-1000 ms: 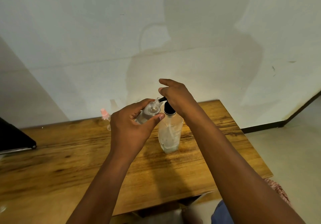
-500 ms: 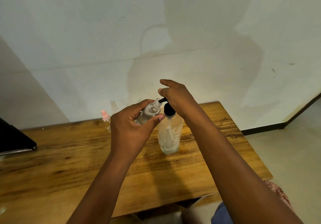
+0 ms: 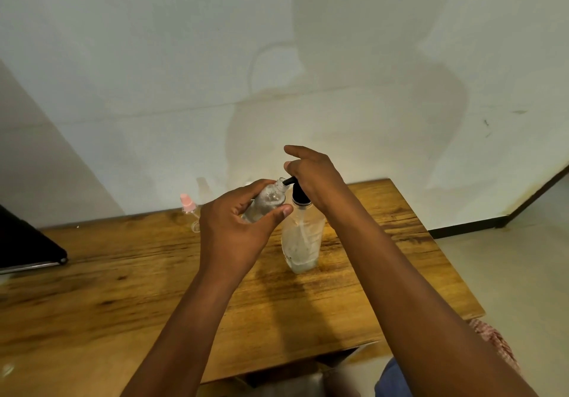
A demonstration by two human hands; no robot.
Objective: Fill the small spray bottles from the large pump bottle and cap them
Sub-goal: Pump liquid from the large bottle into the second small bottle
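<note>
A large clear pump bottle (image 3: pixel 302 236) with a black pump head stands on the wooden table (image 3: pixel 123 289), holding a little liquid at the bottom. My right hand (image 3: pixel 314 175) rests on top of the pump head, index finger raised. My left hand (image 3: pixel 234 227) grips a small clear spray bottle (image 3: pixel 268 200), uncapped and tilted, its open neck right at the black nozzle tip. A second small bottle with a pink spray cap (image 3: pixel 187 204) stands at the table's far edge near the wall.
A dark flat device (image 3: pixel 27 245) lies at the table's left edge. The white wall runs close behind the table. Pale floor lies to the right, with a patterned cloth (image 3: pixel 495 344) near my right arm.
Almost nothing has moved. Both hands stay on the pump head and the small bottle; the view shifts slightly.
</note>
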